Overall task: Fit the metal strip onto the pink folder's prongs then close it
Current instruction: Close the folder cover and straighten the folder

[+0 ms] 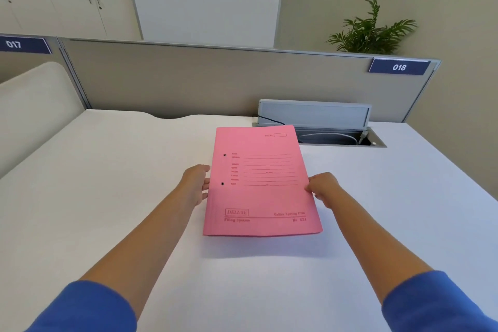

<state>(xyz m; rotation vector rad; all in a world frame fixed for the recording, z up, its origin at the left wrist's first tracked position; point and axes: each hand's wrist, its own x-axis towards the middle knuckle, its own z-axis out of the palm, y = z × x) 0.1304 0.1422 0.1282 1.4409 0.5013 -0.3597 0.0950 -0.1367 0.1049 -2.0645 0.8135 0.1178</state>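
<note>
The pink folder (260, 183) lay closed on the white desk (107, 197), near the middle, with its spine on the person's left side and its front cover up. The cover showed printed lines, a small box at the top right corner and the word "DELUXE" near the bottom. Two small dark holes were visible close to the spine edge, one above the other. The near edge of the folder seemed a little lifted from the desk, because a soft shadow lay under it.

The left hand (195, 186) was at the spine edge of the folder, with the fingers loose and straight, touching the edge near the lower hole. It did not grip anything; it only rested against the side. The right hand (322, 187) was at the opposite edge, and its fingers were curled and pinched on the border of the cover. Both arms came from blue sleeves (80, 307) at the bottom of the view.

I could not see the metal strip or the prongs, since the cover was down.

Behind the folder, the far corner of it reached over the edge of an open cable box (336, 137) set in the desk, with its grey lid (314, 113) standing up and some cables inside. A beige partition (188, 78) stood behind the desk and carried a blue label "018" (398, 67). A green plant (370, 31) was behind the partition.
</note>
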